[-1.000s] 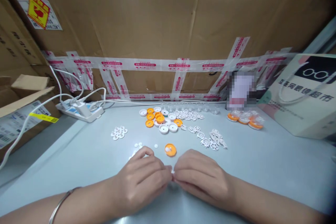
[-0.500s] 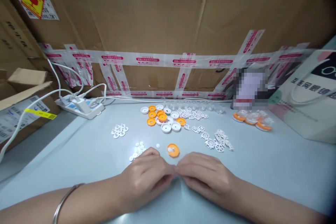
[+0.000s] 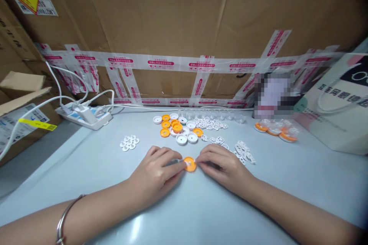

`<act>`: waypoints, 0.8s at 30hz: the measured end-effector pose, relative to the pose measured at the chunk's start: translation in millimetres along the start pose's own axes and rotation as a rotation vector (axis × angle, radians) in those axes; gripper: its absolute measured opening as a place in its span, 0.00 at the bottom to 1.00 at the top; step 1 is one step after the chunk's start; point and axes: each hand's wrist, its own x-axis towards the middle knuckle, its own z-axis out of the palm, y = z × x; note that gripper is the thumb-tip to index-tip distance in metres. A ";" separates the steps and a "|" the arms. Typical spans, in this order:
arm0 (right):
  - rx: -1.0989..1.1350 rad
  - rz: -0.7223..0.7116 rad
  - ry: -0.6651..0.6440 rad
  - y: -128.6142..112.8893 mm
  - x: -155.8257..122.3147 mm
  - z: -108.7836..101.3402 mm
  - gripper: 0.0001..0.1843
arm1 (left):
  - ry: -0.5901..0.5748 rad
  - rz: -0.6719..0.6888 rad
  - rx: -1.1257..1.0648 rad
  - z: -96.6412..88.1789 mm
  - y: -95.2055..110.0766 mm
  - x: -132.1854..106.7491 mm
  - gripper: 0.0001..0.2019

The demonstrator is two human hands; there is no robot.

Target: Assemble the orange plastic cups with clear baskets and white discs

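Observation:
An orange round disc (image 3: 190, 166) lies on the table with small white pieces in it. At its left edge are the fingertips of my left hand (image 3: 161, 170), closed in a pinch over the white pieces; what they grip is hidden. My right hand (image 3: 225, 164) is closed in a pinch at the disc's right edge, with a tiny whitish bit at its fingertips, too small to name. Behind my hands lies a cluster of orange and white round discs (image 3: 181, 139). White spoked wheel-like pieces (image 3: 244, 151) lie beyond my right hand.
Small white knobbed discs (image 3: 129, 142) are grouped at the left. Clear plastic pieces (image 3: 212, 116) line the back, before a large cardboard box (image 3: 172, 15). A power strip (image 3: 92, 116) stands back left. Orange-and-white assembled pieces (image 3: 276, 130) and a paper bag (image 3: 336, 115) are at right.
My hands have parted and moved forward from a shared pinch in front of the orange disc to its two sides. My left hand now covers the loose small white pieces.

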 end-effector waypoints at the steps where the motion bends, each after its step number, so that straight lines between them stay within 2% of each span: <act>1: -0.006 -0.007 -0.002 0.1 0.2 0.6 0.08 | -0.005 0.007 0.002 0.3 0.2 -0.1 0.13; 13: -0.099 -0.089 -0.062 -0.5 1.0 1.8 0.08 | 0.002 0.053 -0.005 3.0 0.6 2.2 0.11; 24: -0.115 -0.119 -0.053 -1.3 0.4 2.3 0.07 | -0.024 0.049 -0.014 1.0 1.9 2.2 0.11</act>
